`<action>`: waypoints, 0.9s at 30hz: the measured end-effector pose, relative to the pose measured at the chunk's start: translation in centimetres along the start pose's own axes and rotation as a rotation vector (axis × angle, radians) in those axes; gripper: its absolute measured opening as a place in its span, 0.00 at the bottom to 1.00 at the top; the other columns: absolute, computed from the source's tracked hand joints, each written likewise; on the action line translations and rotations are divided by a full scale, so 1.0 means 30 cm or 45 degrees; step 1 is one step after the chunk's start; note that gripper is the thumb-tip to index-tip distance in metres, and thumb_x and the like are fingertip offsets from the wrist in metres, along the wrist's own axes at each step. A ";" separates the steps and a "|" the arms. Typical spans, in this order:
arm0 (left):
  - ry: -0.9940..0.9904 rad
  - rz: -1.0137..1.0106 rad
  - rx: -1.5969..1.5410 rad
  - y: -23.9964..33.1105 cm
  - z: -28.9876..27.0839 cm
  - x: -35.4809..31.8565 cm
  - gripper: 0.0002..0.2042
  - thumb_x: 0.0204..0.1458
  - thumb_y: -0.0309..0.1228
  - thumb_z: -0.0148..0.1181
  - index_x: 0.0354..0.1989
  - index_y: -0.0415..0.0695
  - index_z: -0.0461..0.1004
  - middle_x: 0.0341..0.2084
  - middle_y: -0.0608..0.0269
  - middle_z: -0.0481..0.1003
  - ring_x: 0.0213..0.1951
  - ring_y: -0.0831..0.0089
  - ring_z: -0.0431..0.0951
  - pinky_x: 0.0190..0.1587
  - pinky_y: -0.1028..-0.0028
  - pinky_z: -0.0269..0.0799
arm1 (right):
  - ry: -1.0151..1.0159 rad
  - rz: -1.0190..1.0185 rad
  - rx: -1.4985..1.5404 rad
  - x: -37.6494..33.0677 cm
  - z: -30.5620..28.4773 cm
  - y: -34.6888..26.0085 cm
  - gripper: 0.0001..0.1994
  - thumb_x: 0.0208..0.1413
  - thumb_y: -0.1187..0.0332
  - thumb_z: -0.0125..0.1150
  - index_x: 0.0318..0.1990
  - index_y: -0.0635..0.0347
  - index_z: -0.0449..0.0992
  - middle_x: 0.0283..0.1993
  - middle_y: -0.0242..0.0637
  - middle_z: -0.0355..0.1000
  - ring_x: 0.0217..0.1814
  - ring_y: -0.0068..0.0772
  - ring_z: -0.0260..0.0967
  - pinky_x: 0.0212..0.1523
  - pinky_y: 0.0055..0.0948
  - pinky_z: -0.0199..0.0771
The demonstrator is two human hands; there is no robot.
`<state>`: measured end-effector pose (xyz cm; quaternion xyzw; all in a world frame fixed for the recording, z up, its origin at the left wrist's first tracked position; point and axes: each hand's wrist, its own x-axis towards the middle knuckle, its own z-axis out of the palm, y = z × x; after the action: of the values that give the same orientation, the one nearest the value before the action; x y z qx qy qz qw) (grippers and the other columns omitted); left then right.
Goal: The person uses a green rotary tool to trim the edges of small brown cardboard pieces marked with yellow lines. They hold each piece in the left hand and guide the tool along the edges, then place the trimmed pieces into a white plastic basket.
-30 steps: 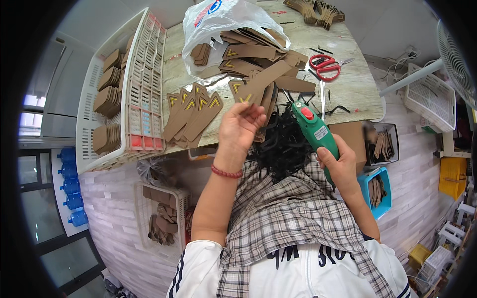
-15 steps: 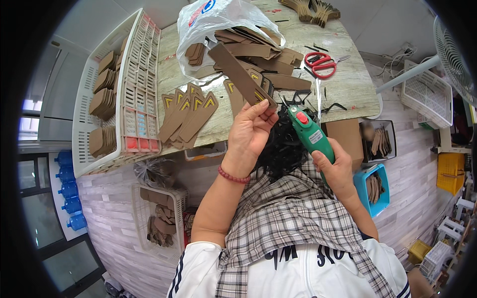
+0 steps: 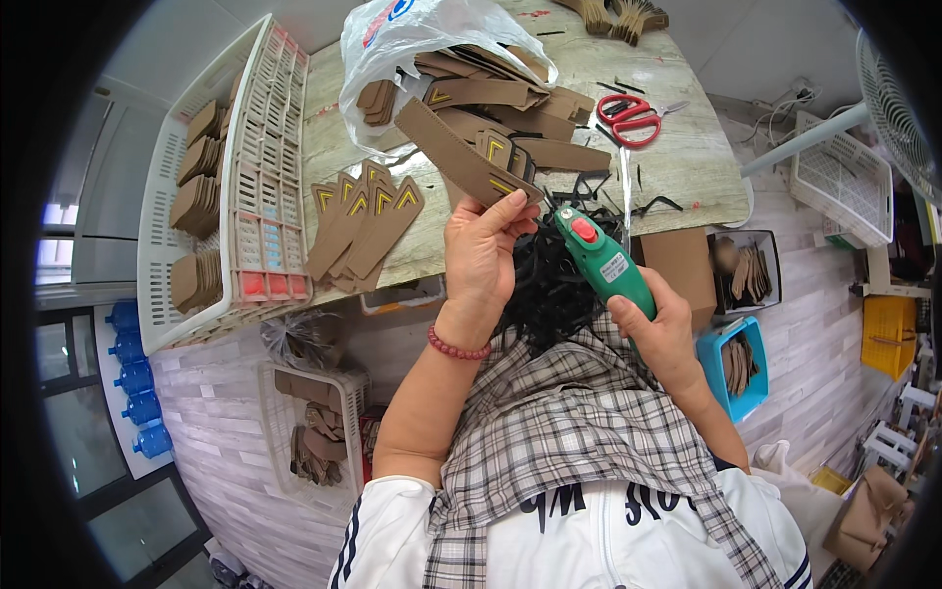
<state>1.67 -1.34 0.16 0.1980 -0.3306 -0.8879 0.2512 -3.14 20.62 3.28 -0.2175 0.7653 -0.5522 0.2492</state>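
My left hand (image 3: pixel 481 250) pinches the near end of a long brown strip (image 3: pixel 442 147), close to its yellow chevron. The strip slants up and left above the table. My right hand (image 3: pixel 664 329) is wrapped round a green handheld electric cutter (image 3: pixel 610 263) with a red switch. Its tip points at the strip's near end; whether they touch cannot be made out. A tangle of thin black offcuts (image 3: pixel 540 294) hangs on the checked apron (image 3: pixel 579 422) below my hands. Left of the strip, several brown chevron pieces (image 3: pixel 378 231) lie fanned out at the table edge.
Red-handled scissors (image 3: pixel 630 120) lie on the table (image 3: pixel 677 162). A white plastic bag (image 3: pixel 368 69) with brown pieces beside it stands farther back. At left is a white crate (image 3: pixel 270 187) of stacked pieces. A blue bin (image 3: pixel 731 398) and a fan (image 3: pixel 893 108) are at right.
The brown strip has tilted farther left and turned, showing more of its face. The cutter's tip has come slightly nearer and lower. Both hands keep their hold.
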 end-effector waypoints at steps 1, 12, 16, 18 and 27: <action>-0.009 0.006 0.015 -0.001 -0.002 0.000 0.07 0.53 0.21 0.59 0.40 0.39 0.73 0.33 0.60 0.79 0.33 0.70 0.80 0.35 0.73 0.75 | -0.001 0.000 0.009 0.001 0.000 -0.001 0.23 0.52 0.57 0.67 0.48 0.66 0.73 0.27 0.34 0.72 0.29 0.20 0.67 0.31 0.24 0.68; 0.025 0.115 0.014 -0.011 0.019 -0.011 0.06 0.52 0.21 0.60 0.38 0.40 0.73 0.32 0.59 0.79 0.31 0.71 0.80 0.34 0.74 0.74 | -0.022 0.032 0.041 -0.003 -0.005 -0.006 0.23 0.53 0.57 0.67 0.48 0.66 0.73 0.27 0.31 0.72 0.29 0.18 0.66 0.31 0.22 0.67; 0.027 0.098 -0.004 -0.024 0.021 -0.012 0.07 0.52 0.20 0.60 0.39 0.40 0.74 0.32 0.59 0.79 0.31 0.71 0.80 0.34 0.75 0.75 | -0.017 0.027 0.068 0.000 -0.003 -0.005 0.22 0.53 0.58 0.67 0.49 0.66 0.73 0.27 0.30 0.71 0.28 0.17 0.65 0.30 0.21 0.66; 0.021 0.081 -0.024 -0.026 0.024 -0.012 0.07 0.52 0.20 0.60 0.39 0.39 0.74 0.32 0.59 0.79 0.31 0.71 0.80 0.34 0.75 0.75 | -0.012 0.018 0.080 0.001 -0.005 -0.002 0.22 0.53 0.58 0.67 0.49 0.66 0.73 0.26 0.30 0.71 0.28 0.17 0.64 0.29 0.21 0.66; -0.010 0.052 0.105 -0.011 0.023 -0.010 0.07 0.51 0.19 0.60 0.39 0.38 0.74 0.31 0.58 0.79 0.30 0.71 0.79 0.32 0.75 0.75 | -0.034 0.029 0.085 0.004 -0.021 -0.003 0.22 0.53 0.59 0.66 0.50 0.66 0.73 0.26 0.29 0.71 0.26 0.16 0.64 0.27 0.19 0.65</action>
<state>1.45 -0.63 0.48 0.1979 -0.3718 -0.8690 0.2598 -3.62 21.00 3.53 -0.2076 0.7455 -0.5716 0.2728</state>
